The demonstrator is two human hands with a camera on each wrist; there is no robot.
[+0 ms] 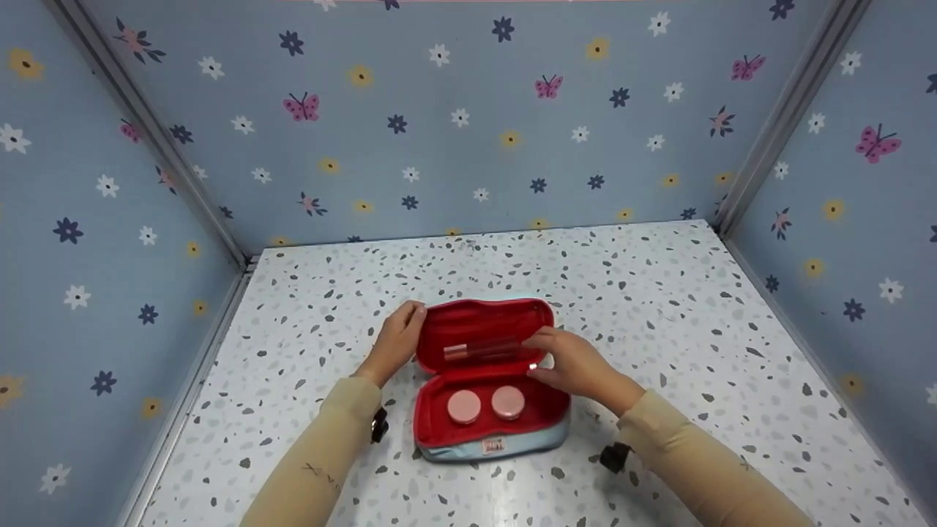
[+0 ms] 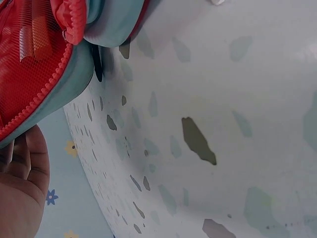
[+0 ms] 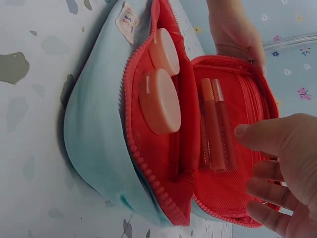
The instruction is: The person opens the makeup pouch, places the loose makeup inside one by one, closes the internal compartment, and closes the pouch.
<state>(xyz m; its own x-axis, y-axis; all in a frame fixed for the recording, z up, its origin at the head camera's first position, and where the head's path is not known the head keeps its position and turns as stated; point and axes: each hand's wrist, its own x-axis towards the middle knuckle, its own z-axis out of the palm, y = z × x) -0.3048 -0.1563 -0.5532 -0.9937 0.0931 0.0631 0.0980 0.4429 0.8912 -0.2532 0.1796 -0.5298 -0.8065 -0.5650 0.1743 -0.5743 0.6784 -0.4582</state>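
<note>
A light-blue case with a red lining (image 1: pixel 492 436) (image 3: pixel 94 124) lies unzipped on the table, its lid raised at the back. My left hand (image 1: pixel 399 338) (image 2: pixel 22 183) grips the lid's left edge, fingers behind it. Two round pink-lidded jars (image 1: pixel 464 407) (image 3: pixel 161 101) sit in the lower half. Slim tubes (image 1: pixel 455 352) (image 3: pixel 214 134) lie behind red mesh (image 2: pixel 15 89) inside the lid. My right hand (image 1: pixel 575 364) (image 3: pixel 292 163) is at the lid's right side, thumb and fingers apart, with nothing visible between them; whether the fingertips touch the mesh is unclear.
The case stands on a white speckled table (image 1: pixel 307 293). Blue panels with flowers and butterflies (image 1: pixel 468 146) rise behind and at both sides, joined by metal corner strips. Small black objects (image 1: pixel 614 457) show beside both wrists.
</note>
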